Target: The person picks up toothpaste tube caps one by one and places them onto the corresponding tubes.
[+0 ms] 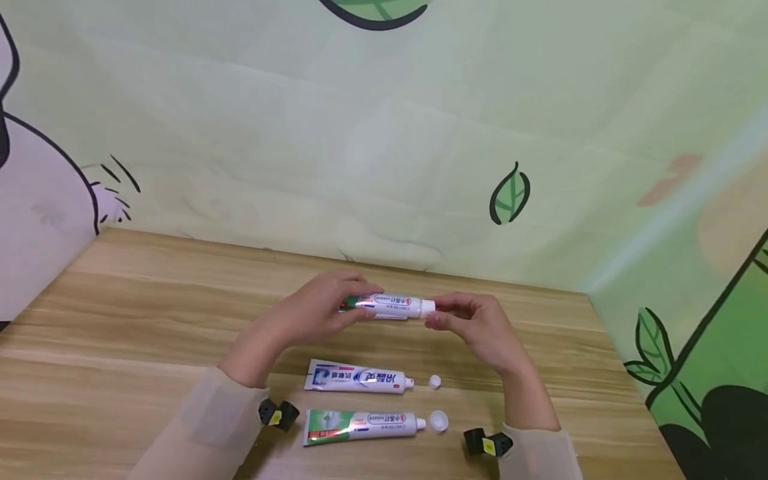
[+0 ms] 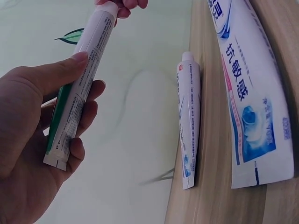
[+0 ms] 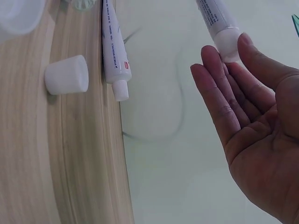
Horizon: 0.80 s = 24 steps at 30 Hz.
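My left hand grips the body of a white and green toothpaste tube, thumb on one side and fingers on the other. In the left wrist view this tube is held above the table, its crimped end near the palm. My right hand pinches the white cap on the tube's end between thumb and fingertips. Another toothpaste tube, white and blue with its cap on, lies on the table, mostly hidden behind the held one in the head view.
Nearer on the wooden table lie an uncapped white and blue toothpaste tube and an uncapped green and white one. A small white cap and a wider cap sit beside their nozzles. A printed backdrop rises behind.
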{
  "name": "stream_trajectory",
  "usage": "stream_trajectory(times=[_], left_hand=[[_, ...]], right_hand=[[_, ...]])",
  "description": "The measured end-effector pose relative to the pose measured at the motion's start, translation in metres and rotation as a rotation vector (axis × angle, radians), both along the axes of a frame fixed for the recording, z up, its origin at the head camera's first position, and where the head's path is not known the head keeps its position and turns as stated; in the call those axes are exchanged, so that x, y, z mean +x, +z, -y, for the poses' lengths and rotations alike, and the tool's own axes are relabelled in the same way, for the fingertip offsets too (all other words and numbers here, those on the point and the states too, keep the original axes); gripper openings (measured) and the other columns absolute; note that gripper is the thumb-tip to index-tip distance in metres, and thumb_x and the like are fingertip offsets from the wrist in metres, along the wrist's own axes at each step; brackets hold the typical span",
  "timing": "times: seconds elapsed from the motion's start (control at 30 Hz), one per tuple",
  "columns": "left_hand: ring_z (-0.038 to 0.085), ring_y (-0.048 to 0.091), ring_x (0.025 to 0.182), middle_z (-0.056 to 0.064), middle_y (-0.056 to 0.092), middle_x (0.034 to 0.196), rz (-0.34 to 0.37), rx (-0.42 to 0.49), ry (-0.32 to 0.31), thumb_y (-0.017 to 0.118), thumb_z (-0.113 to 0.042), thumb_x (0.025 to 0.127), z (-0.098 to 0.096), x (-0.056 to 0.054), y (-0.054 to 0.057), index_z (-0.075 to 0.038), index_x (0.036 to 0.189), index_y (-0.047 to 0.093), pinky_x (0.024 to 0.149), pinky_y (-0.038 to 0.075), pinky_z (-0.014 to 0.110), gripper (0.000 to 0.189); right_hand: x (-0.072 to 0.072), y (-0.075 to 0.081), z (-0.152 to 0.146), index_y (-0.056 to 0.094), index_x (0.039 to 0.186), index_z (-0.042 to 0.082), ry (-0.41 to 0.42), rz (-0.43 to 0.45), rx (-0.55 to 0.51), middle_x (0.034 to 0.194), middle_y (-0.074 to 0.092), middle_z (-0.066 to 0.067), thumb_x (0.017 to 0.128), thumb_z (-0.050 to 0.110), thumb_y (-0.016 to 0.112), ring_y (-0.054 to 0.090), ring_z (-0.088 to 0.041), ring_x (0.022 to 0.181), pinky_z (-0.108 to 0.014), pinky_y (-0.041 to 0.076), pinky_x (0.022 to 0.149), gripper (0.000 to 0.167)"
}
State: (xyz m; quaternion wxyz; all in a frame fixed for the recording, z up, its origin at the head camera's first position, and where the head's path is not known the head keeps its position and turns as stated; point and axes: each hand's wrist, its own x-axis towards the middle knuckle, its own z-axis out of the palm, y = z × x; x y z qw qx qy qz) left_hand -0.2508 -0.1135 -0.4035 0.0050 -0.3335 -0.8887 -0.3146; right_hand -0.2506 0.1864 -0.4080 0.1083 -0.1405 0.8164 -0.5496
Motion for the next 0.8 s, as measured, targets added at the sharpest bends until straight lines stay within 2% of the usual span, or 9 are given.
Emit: stream_trajectory(times=[0.13, 0.27, 0.4, 0.6, 0.8], left_hand=[[0.01, 0.058, 0.094, -0.003, 0.07, 0.118, 0.003, -0.003, -0.009, 0.069, -0.029, 0.101, -0.0002, -0.0002, -0.0016, -0.016, 0.14, 0.066, 0.084, 0.051, 0.031, 0.041], [0.011, 0.058, 0.094, -0.003, 0.069, 0.117, -0.009, -0.008, -0.004, 0.069, -0.03, 0.101, -0.0012, -0.0007, -0.0006, -0.016, 0.14, 0.066, 0.083, 0.051, 0.031, 0.042], [0.01, 0.058, 0.094, -0.004, 0.069, 0.117, -0.024, -0.015, 0.003, 0.069, -0.031, 0.101, -0.0016, -0.0024, 0.0, -0.017, 0.14, 0.066, 0.084, 0.051, 0.031, 0.042], [0.011, 0.058, 0.093, -0.003, 0.069, 0.117, 0.0, -0.019, 0.016, 0.068, -0.032, 0.101, -0.004, -0.0026, -0.0018, -0.017, 0.14, 0.066, 0.084, 0.051, 0.031, 0.042], [0.01, 0.058, 0.093, -0.004, 0.069, 0.116, -0.004, -0.017, 0.013, 0.068, -0.032, 0.101, -0.0044, -0.0023, -0.001, -0.018, 0.141, 0.065, 0.084, 0.051, 0.031, 0.042]], right_hand=[[0.0001, -0.0003, 0.0009, 0.068, 0.129, 0.001, -0.001, 0.025, -0.059, 0.114, 0.075, -0.02, 0.095, 0.003, 0.072, 0.078, -0.019, 0.094, -0.033, 0.062, 0.089, 0.034], [0.0002, 0.0006, 0.0015, 0.067, 0.124, 0.0, 0.011, 0.0, -0.095, 0.112, 0.074, -0.023, 0.096, 0.002, 0.071, 0.079, -0.021, 0.09, -0.037, 0.063, 0.086, 0.028], [-0.0011, 0.0013, 0.0016, 0.068, 0.119, -0.001, 0.018, -0.023, -0.084, 0.112, 0.075, -0.023, 0.097, 0.004, 0.07, 0.078, -0.022, 0.089, -0.037, 0.063, 0.084, 0.022], [0.0003, -0.0003, 0.0014, 0.066, 0.124, -0.002, 0.006, 0.03, -0.056, 0.109, 0.075, -0.022, 0.094, 0.0, 0.073, 0.078, -0.02, 0.089, -0.034, 0.063, 0.085, 0.03], [0.0015, 0.0001, 0.0003, 0.067, 0.121, -0.003, 0.024, 0.009, -0.049, 0.109, 0.076, -0.023, 0.097, 0.002, 0.069, 0.078, -0.021, 0.088, -0.04, 0.063, 0.085, 0.024]])
